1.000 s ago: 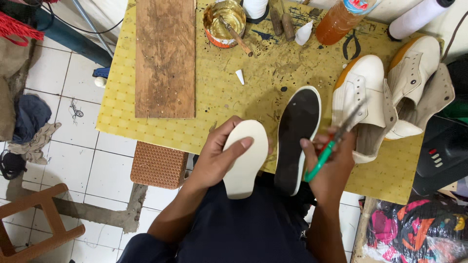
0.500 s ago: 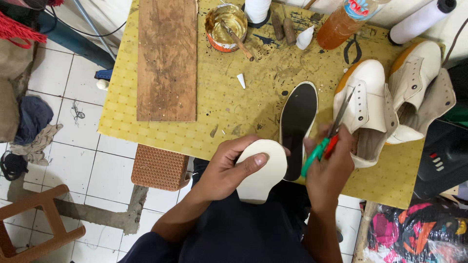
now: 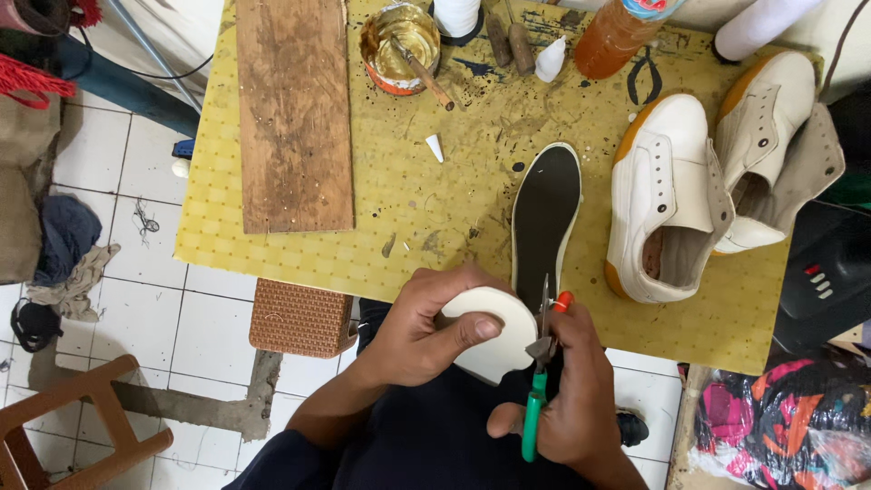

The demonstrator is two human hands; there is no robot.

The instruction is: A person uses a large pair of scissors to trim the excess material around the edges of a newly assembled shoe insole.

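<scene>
A flat white foam insole blank (image 3: 494, 336) sits low in the centre of the frame, just off the near edge of the worktop, its rounded end aimed toward the upper right and its long axis slanting down toward the lower left, where fingers hide the rest. The left hand (image 3: 426, 331) is closed around it, thumb pressed across its upper face. The right hand (image 3: 567, 399) grips green-and-orange-handled scissors (image 3: 537, 381), blades pointing up the frame and meeting the blank's right edge.

The yellow, patterned, glue-stained worktop (image 3: 272, 245) fills the upper half. On it lie a black shoe sole with a white rim (image 3: 544, 218), pointing up the frame just above the hands, two white slip-on shoes with tan soles (image 3: 708, 172) at the right, a long brown wooden board (image 3: 292, 109) at upper left, and an open tin of amber glue with a stick in it (image 3: 399, 36) at the top. White floor tiles (image 3: 200, 318) and a brown wooden stool (image 3: 63, 426) show at lower left.

The blank looks smooth, pale and unmarked.
</scene>
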